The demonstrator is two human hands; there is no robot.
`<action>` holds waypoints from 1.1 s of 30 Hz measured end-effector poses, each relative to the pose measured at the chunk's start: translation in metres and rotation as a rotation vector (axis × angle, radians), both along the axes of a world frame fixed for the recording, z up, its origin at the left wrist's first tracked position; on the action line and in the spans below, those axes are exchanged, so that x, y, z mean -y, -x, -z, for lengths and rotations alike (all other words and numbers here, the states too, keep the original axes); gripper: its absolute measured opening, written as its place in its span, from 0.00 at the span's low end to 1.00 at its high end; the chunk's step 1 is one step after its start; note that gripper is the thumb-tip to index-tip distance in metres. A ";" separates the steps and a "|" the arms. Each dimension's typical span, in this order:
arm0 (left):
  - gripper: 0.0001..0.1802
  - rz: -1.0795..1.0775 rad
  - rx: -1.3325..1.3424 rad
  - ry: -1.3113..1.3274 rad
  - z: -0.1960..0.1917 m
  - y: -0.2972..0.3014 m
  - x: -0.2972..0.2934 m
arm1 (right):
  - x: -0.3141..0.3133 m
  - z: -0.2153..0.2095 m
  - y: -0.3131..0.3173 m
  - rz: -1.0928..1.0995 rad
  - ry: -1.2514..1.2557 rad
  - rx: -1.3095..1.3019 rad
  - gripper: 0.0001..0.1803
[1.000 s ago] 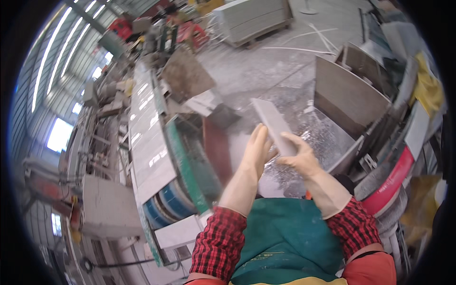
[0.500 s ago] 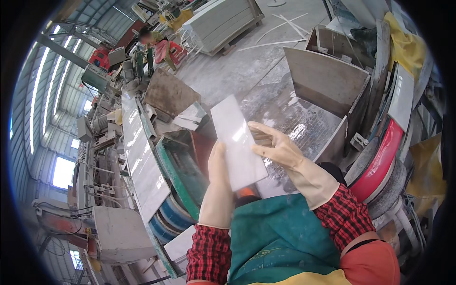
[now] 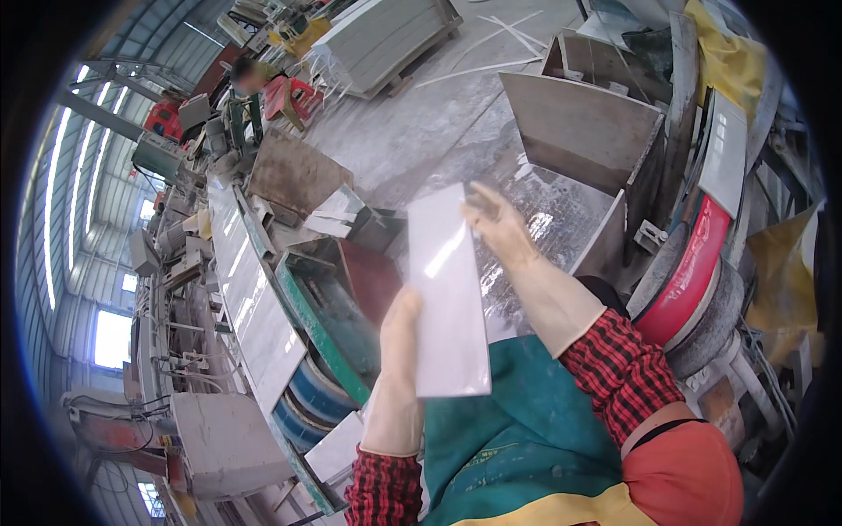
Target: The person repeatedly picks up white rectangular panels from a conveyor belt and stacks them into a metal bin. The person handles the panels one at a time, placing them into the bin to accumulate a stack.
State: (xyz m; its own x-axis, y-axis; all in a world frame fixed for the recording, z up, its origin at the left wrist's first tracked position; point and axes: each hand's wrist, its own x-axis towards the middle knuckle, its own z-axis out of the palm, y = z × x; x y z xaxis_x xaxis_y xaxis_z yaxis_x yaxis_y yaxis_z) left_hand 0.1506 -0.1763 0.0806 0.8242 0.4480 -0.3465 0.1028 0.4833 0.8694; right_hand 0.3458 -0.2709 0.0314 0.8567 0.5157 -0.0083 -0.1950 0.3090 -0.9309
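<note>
A glossy white rectangular stone tile (image 3: 445, 307) stands tilted in front of my apron, with light glaring off its polished face. My left hand (image 3: 401, 329), in a cream rubber glove, is closed around the tile's left edge; its thumb shows at the front and its other fingers are hidden behind. At the upper right edge, my right hand (image 3: 498, 226), gloved alike, has bent fingers against the tile, partly blurred. Red-and-black checked cuffs cover both forearms above the gloves. A green apron (image 3: 526, 412) lies below the tile.
To the left runs a bench with pale slabs (image 3: 250, 285), beside a green-edged trough (image 3: 320, 307) and blue wheels (image 3: 307, 403). A red-banded wheel (image 3: 688, 267) stands at right. Beyond are brown boards (image 3: 583, 123) and wet floor. A person (image 3: 254, 77) is far left.
The tile has turned more upright and come nearer my body. My right hand has slid up to its upper right edge. The whole view has shifted slightly.
</note>
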 end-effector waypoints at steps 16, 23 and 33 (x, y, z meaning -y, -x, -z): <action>0.25 -0.083 -0.088 -0.477 -0.027 -0.043 -0.058 | 0.008 -0.013 0.048 -0.476 -0.328 -0.278 0.28; 0.19 -0.403 -0.099 -0.503 -0.026 -0.083 -0.126 | 0.019 -0.036 0.045 -0.558 -0.286 -0.213 0.29; 0.27 -0.216 -0.057 -0.464 0.013 -0.049 -0.058 | 0.011 -0.013 0.037 -0.503 -0.263 -0.257 0.28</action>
State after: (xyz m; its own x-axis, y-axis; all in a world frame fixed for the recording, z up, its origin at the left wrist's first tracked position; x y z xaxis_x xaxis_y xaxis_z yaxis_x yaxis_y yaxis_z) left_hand 0.1995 -0.1180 0.0672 0.6813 0.7234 -0.1122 0.0966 0.0631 0.9933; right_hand 0.3087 -0.2820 0.0443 0.4962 0.8682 0.0004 -0.5837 0.3340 -0.7401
